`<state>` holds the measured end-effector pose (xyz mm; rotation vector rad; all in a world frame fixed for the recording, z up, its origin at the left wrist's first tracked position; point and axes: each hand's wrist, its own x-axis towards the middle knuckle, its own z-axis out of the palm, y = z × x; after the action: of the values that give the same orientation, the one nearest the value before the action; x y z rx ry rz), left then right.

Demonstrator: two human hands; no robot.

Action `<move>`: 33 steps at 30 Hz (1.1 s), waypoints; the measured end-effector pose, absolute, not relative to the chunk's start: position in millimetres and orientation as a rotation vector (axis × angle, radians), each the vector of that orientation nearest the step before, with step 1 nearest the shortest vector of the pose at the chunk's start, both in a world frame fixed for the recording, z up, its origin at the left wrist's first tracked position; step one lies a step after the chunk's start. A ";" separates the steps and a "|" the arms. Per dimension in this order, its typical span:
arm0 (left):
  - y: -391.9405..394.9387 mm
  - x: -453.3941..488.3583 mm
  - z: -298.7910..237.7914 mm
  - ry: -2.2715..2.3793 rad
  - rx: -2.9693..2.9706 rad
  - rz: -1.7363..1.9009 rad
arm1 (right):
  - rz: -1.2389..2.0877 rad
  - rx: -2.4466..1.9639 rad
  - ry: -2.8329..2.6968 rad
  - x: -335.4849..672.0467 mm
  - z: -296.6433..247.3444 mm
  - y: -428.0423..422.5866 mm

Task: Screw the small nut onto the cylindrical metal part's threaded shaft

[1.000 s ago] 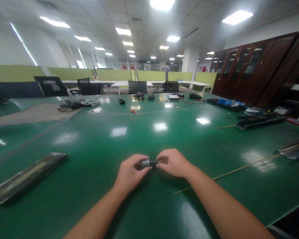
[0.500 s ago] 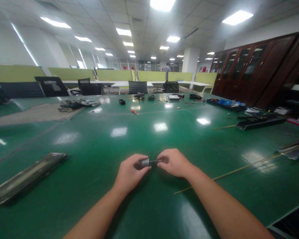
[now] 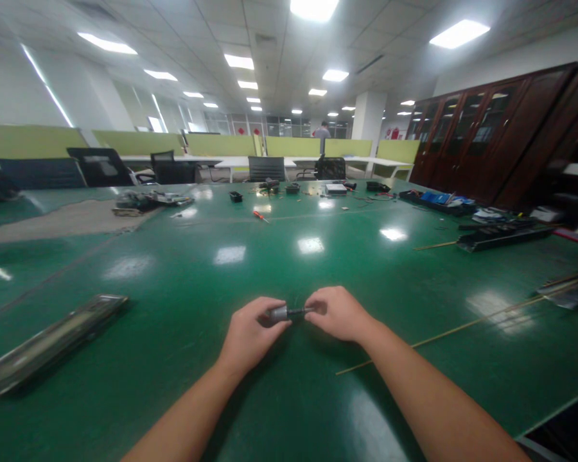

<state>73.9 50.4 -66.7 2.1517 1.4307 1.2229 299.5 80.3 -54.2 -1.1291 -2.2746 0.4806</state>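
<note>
Both my hands meet low over the green table (image 3: 183,276), near its front edge. My left hand (image 3: 250,333) is closed round a small grey metal cylinder (image 3: 280,313). A thin dark shaft (image 3: 298,312) sticks out of the cylinder to the right. My right hand (image 3: 334,313) pinches the far end of that shaft with curled fingers. The part lies level between the two hands, just above the table top. What the palms cover is hidden.
A long flat metal strip (image 3: 48,343) lies at the left. A thin rod (image 3: 462,327) runs along the right side towards dark trays (image 3: 503,234). Tools and parts (image 3: 289,189) litter the far edge. Chairs, green partitions and wooden cabinets (image 3: 486,128) stand behind; a person stands far off.
</note>
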 end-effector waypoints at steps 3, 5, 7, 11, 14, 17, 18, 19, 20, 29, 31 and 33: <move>50.7 73.5 -66.6 1.444 2.147 1.217 | 0.480 -1.128 -2.274 300.0 -54.7 80.9; 51.1 72.9 -66.8 1.455 2.145 1.211 | 0.473 -1.137 -2.272 300.4 -54.9 81.3; 51.4 72.4 -66.9 1.462 2.146 1.207 | 0.474 -1.153 -2.275 300.6 -54.8 81.5; 51.4 72.3 -65.6 1.452 2.159 1.208 | 0.478 -1.164 -2.280 300.4 -53.7 81.4; 51.0 72.6 -64.8 1.452 2.172 1.212 | 0.469 -1.153 -2.279 300.9 -53.2 81.5; 51.0 72.4 -65.3 1.457 2.176 1.214 | 0.468 -1.161 -2.274 302.0 -53.4 82.1; 51.1 72.2 -65.6 1.456 2.175 1.213 | 0.468 -1.169 -2.270 302.4 -53.6 82.3; 51.3 72.0 -65.9 1.456 2.175 1.215 | 0.470 -1.175 -2.269 302.7 -53.7 82.6; 51.4 71.9 -66.0 1.457 2.175 1.216 | 0.473 -1.178 -2.270 303.0 -53.9 82.8; 51.9 71.1 -65.5 1.465 2.183 1.215 | 0.475 -1.193 -2.254 304.1 -53.0 83.5; 52.3 70.1 -66.4 1.467 2.180 1.211 | 0.482 -1.205 -2.249 304.3 -52.7 83.5; 52.7 68.8 -66.8 1.478 2.174 1.208 | 0.489 -1.229 -2.241 304.7 -53.0 83.6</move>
<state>68.8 52.7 -66.8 2.1740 1.4784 1.2077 304.7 83.6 -53.0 -1.2286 -2.2407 0.4886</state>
